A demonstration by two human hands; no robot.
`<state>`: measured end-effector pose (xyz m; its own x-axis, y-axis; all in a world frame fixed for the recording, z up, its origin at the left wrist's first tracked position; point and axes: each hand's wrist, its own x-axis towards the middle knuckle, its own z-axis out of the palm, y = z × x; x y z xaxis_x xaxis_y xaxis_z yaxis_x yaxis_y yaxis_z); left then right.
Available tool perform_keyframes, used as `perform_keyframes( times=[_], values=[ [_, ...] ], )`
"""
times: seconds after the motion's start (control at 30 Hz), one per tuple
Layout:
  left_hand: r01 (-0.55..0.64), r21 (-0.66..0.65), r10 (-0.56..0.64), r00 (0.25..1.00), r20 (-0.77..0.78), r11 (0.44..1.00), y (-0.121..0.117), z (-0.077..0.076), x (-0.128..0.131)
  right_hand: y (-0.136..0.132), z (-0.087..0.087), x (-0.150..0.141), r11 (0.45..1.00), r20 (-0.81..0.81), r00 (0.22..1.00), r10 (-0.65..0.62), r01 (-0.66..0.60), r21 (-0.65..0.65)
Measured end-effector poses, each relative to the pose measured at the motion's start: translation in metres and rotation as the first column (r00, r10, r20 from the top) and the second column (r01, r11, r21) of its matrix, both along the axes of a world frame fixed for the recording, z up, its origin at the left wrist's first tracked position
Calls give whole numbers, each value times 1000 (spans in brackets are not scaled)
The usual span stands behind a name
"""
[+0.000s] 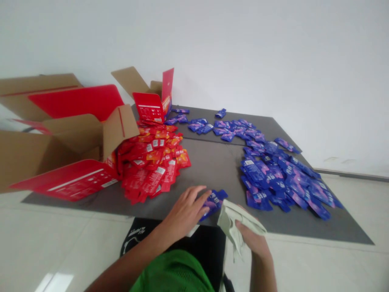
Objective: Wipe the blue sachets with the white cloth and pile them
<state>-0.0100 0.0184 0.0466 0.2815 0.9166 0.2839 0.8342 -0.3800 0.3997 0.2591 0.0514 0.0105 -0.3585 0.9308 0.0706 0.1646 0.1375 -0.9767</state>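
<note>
Left hand [187, 211] part-open, fingers spread at blue packet [216, 199]; right hand [253, 240] gripping folded pale cloth [238, 219]

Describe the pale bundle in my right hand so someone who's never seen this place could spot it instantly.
Start at the grey table and look along its near edge. There the right hand grips the pale bundle, just right of a blue packet by the left hand. Plain and off-white, like folded fabric, it stands out from the printed red heap and blue heap.
</note>
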Motion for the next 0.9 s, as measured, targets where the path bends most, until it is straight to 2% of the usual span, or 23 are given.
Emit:
perform_keyframes(
  times=[0.07, 0.13, 0.23, 0.3, 0.37, 0.47, 0.53, 0.6, 0.63, 0.7, 0.8, 0.9],
  values=[
    [133, 32, -132, 990, -41, 991, -17, -3, -7, -1, -4, -5, 989, 11, 990, -142, 143, -40],
    [216, 62, -211, 974, -76, 974, -32, -10, -13, 1, -4, -13, 954, 23, 956, -293, 293, -64],
    [236, 112, -229, 971, -73, 965, -43, -25, -22, 9, 4, -25, 874, 64, 875, -480, 484, -55],
    [225, 137, -221, 974, -48, 965, -44, -31, -26, 15, 14, -32, 841, 94, 836, -541, 539, 50],
    [225, 160, -221, 974, -43, 961, -42, -34, -27, 18, 26, -42, 843, 111, 849, -517, 483, 238],
    [242, 175, -232, 970, -76, 954, -37, -35, -27, 14, 38, -64, 864, 204, 915, -347, 227, 450],
    [237, 161, -226, 970, -84, 958, -36, -35, -26, 9, 39, -83, 876, 345, 920, -185, -4, 481],
    [224, 152, -216, 974, -69, 963, -36, -36, -27, 7, 35, -96, 863, 505, 861, -65, -205, 462],
    [222, 157, -216, 975, -57, 962, -36, -37, -28, 9, 32, -98, 854, 571, 820, -43, -266, 446],
    [222, 190, -220, 975, -32, 956, -37, -38, -29, 18, 29, -93, 863, 659, 749, -65, -290, 414],
    [222, 237, -227, 974, -8, 946, -38, -39, -30, 38, 35, -74, 899, 711, 685, -158, -197, 390],
    [213, 254, -224, 975, 13, 943, -39, -42, -30, 39, 48, -69, 896, 688, 683, -245, -111, 430]
  ],
)
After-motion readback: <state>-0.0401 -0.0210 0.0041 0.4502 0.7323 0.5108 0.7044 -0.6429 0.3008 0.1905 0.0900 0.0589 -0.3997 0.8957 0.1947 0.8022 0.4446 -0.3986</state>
